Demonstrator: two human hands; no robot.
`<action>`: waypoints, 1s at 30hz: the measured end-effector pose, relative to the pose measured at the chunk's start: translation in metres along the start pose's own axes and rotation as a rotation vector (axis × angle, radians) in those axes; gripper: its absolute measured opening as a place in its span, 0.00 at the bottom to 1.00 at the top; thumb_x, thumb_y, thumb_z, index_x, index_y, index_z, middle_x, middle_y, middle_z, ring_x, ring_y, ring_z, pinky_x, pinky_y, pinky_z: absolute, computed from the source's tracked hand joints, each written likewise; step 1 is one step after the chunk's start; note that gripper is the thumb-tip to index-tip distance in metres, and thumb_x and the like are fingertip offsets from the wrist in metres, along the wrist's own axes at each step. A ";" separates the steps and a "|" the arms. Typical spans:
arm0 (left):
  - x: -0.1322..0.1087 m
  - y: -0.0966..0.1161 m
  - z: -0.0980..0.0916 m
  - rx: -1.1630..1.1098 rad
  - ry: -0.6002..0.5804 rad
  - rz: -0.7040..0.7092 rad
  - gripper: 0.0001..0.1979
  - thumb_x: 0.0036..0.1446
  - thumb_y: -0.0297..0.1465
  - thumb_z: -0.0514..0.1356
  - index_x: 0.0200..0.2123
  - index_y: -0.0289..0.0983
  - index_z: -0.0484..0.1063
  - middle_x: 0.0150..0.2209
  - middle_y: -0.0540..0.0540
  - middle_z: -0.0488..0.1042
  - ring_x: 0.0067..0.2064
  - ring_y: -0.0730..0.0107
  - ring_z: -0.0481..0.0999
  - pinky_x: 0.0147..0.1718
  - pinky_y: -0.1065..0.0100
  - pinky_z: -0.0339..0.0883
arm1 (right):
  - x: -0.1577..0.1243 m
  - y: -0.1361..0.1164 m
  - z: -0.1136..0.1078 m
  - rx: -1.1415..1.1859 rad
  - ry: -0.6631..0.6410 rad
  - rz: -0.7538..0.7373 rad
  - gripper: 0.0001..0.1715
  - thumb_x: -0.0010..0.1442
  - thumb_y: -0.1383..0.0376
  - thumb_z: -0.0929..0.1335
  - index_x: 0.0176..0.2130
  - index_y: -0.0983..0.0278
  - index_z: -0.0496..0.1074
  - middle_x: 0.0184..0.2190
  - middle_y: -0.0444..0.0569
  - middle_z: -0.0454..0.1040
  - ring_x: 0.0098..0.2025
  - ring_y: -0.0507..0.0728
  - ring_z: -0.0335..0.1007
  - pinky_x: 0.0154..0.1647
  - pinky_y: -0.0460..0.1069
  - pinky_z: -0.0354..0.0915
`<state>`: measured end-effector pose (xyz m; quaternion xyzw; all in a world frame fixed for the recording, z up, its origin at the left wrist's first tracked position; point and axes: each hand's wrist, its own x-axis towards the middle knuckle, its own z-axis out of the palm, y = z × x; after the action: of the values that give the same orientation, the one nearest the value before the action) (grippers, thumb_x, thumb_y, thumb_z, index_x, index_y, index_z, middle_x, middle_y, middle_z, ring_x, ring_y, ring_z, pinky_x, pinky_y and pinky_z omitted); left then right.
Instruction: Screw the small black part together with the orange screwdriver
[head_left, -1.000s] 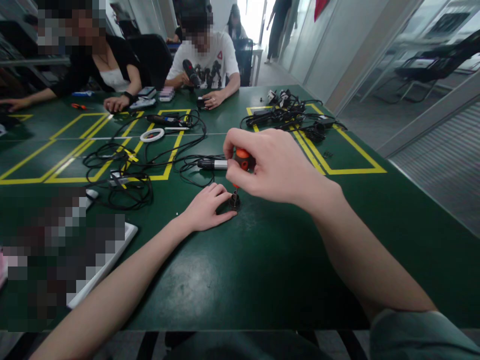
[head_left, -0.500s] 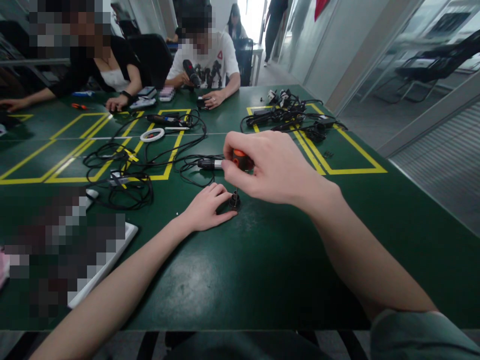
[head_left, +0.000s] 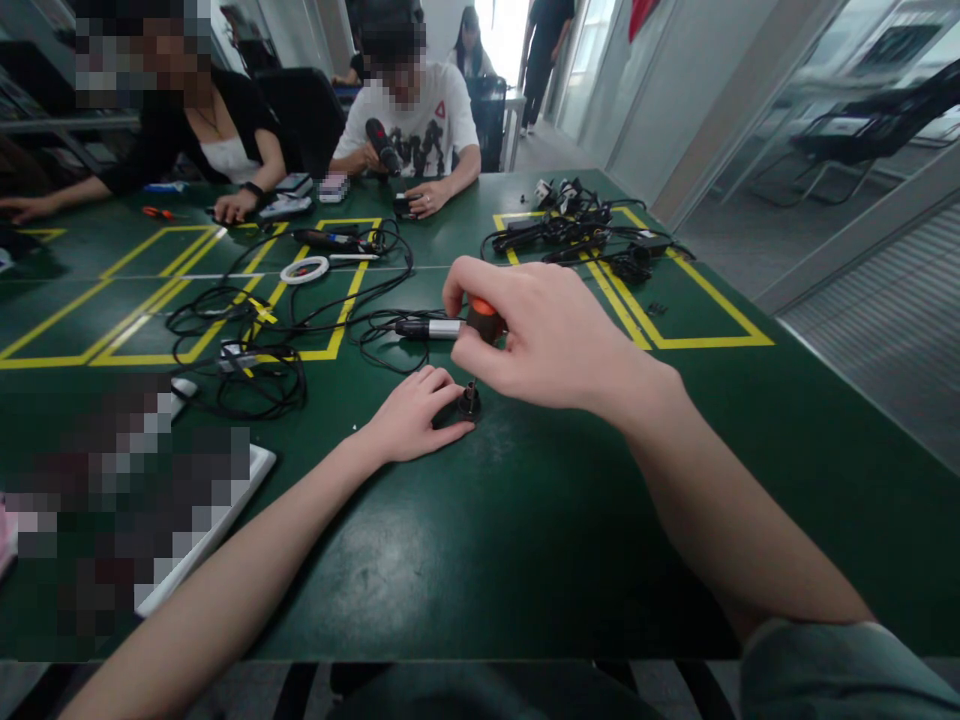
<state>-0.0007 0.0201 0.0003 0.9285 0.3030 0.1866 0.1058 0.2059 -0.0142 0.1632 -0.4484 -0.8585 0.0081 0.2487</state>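
A small round black part (head_left: 469,405) sits on the green table, pinched between the thumb and fingers of my left hand (head_left: 416,415). Above it, my right hand (head_left: 551,335) grips the orange and black handle of a screwdriver (head_left: 485,318). The shaft points down, and its tip reaches into the black part; the tip itself is hidden. Just behind my fingers lies a black and silver cylindrical tool (head_left: 427,329) with a coiled black cable.
Tangled black cables (head_left: 262,375) and a white ring (head_left: 304,270) lie to the left. More cables and plugs (head_left: 559,225) are heaped at the back right. A white-edged tray-like object (head_left: 259,465) lies near left. Across the table, a person (head_left: 420,120) holds a power drill (head_left: 383,147).
My right hand's thumb and forefinger have shifted slightly around the screwdriver handle, which shows more now. My left hand and the black part stay in place.
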 end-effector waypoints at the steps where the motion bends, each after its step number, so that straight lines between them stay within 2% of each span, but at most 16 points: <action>1: 0.000 0.000 0.000 0.001 0.000 0.001 0.22 0.71 0.47 0.61 0.57 0.39 0.77 0.53 0.37 0.78 0.56 0.46 0.76 0.58 0.43 0.74 | 0.000 0.000 0.000 0.004 -0.001 0.003 0.17 0.65 0.58 0.65 0.46 0.63 0.78 0.32 0.48 0.76 0.31 0.57 0.63 0.35 0.51 0.50; 5: 0.000 0.001 -0.001 -0.001 0.001 0.005 0.21 0.72 0.47 0.60 0.56 0.39 0.77 0.53 0.37 0.78 0.56 0.47 0.76 0.59 0.44 0.74 | 0.001 -0.001 0.000 -0.020 -0.033 0.018 0.23 0.73 0.50 0.62 0.43 0.63 0.78 0.29 0.48 0.75 0.30 0.56 0.63 0.35 0.51 0.48; 7: 0.000 0.002 -0.002 0.001 0.000 0.007 0.21 0.72 0.47 0.59 0.55 0.38 0.77 0.53 0.36 0.77 0.56 0.47 0.76 0.59 0.45 0.74 | 0.001 -0.001 0.000 -0.031 -0.031 0.016 0.20 0.73 0.54 0.62 0.42 0.62 0.78 0.29 0.47 0.74 0.29 0.56 0.61 0.34 0.51 0.49; 9: 0.000 0.001 -0.002 0.006 -0.002 0.008 0.21 0.72 0.48 0.59 0.55 0.37 0.77 0.53 0.36 0.77 0.55 0.47 0.76 0.59 0.44 0.74 | 0.001 0.000 0.000 -0.030 -0.019 0.013 0.15 0.69 0.59 0.64 0.43 0.62 0.78 0.29 0.47 0.74 0.29 0.55 0.61 0.34 0.51 0.49; 11: 0.000 0.001 -0.001 0.010 -0.002 0.007 0.21 0.72 0.48 0.59 0.54 0.38 0.77 0.53 0.36 0.77 0.55 0.47 0.76 0.58 0.44 0.75 | 0.001 0.000 0.000 -0.018 -0.006 0.011 0.14 0.66 0.61 0.65 0.44 0.63 0.78 0.30 0.47 0.74 0.30 0.55 0.61 0.35 0.51 0.50; 15: 0.000 0.000 0.000 0.010 -0.002 0.006 0.21 0.72 0.48 0.60 0.54 0.38 0.77 0.53 0.36 0.77 0.56 0.46 0.76 0.59 0.44 0.74 | 0.001 -0.001 0.000 0.007 -0.018 0.016 0.21 0.72 0.50 0.64 0.41 0.63 0.77 0.28 0.46 0.73 0.29 0.55 0.61 0.34 0.50 0.49; 17: 0.000 0.000 0.000 0.007 -0.004 0.006 0.20 0.72 0.47 0.60 0.53 0.38 0.77 0.53 0.37 0.77 0.56 0.47 0.76 0.59 0.45 0.74 | 0.002 -0.002 -0.001 -0.001 -0.031 0.020 0.24 0.73 0.48 0.64 0.39 0.63 0.77 0.27 0.45 0.72 0.28 0.54 0.61 0.34 0.50 0.48; 22: 0.000 0.001 -0.001 0.008 0.005 0.012 0.19 0.72 0.46 0.61 0.52 0.37 0.77 0.52 0.36 0.77 0.56 0.48 0.76 0.58 0.47 0.75 | 0.003 -0.002 -0.001 -0.015 -0.028 0.029 0.19 0.73 0.53 0.65 0.40 0.62 0.78 0.27 0.46 0.72 0.29 0.55 0.61 0.34 0.50 0.48; 27: -0.001 0.001 -0.001 0.032 0.007 0.015 0.20 0.72 0.47 0.60 0.52 0.36 0.77 0.53 0.36 0.77 0.55 0.48 0.76 0.58 0.46 0.75 | 0.003 -0.001 0.001 -0.022 -0.029 0.018 0.21 0.73 0.51 0.64 0.46 0.63 0.79 0.28 0.45 0.72 0.29 0.54 0.60 0.34 0.50 0.48; 30: -0.001 0.000 0.000 0.035 0.008 0.013 0.20 0.72 0.47 0.60 0.52 0.36 0.77 0.53 0.36 0.77 0.55 0.49 0.77 0.59 0.47 0.75 | 0.002 0.000 0.002 -0.020 -0.015 0.013 0.19 0.71 0.57 0.64 0.49 0.64 0.78 0.29 0.46 0.73 0.29 0.55 0.60 0.35 0.50 0.50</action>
<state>-0.0013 0.0196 0.0005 0.9315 0.3005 0.1857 0.0869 0.2043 -0.0123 0.1622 -0.4562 -0.8575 0.0047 0.2377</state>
